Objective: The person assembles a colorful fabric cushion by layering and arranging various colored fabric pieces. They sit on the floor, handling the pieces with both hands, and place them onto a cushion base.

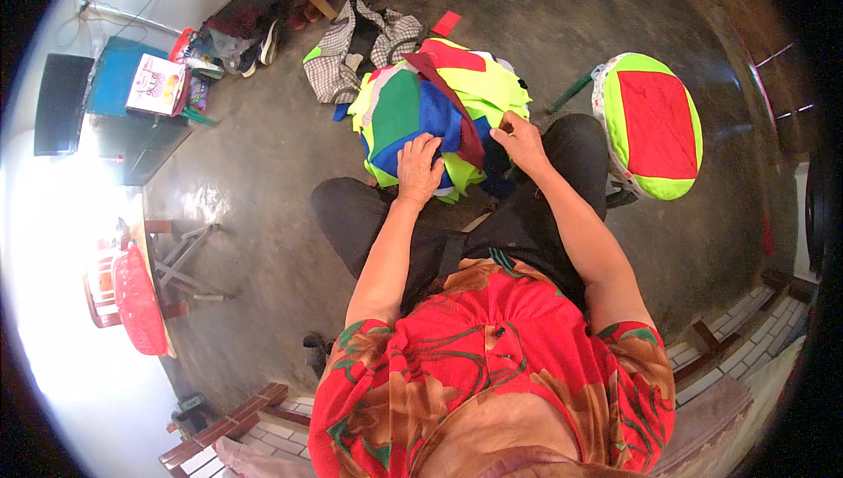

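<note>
Maroon strip (464, 120) diagonal, near end rightward

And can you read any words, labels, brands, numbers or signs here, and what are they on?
None that I can quote.
White box, at the left: dark print on its face, too small and blurred to read.
Cloth pile: no lettering that I can make out.
Shirt: a pattern, no lettering that I can make out.
</note>
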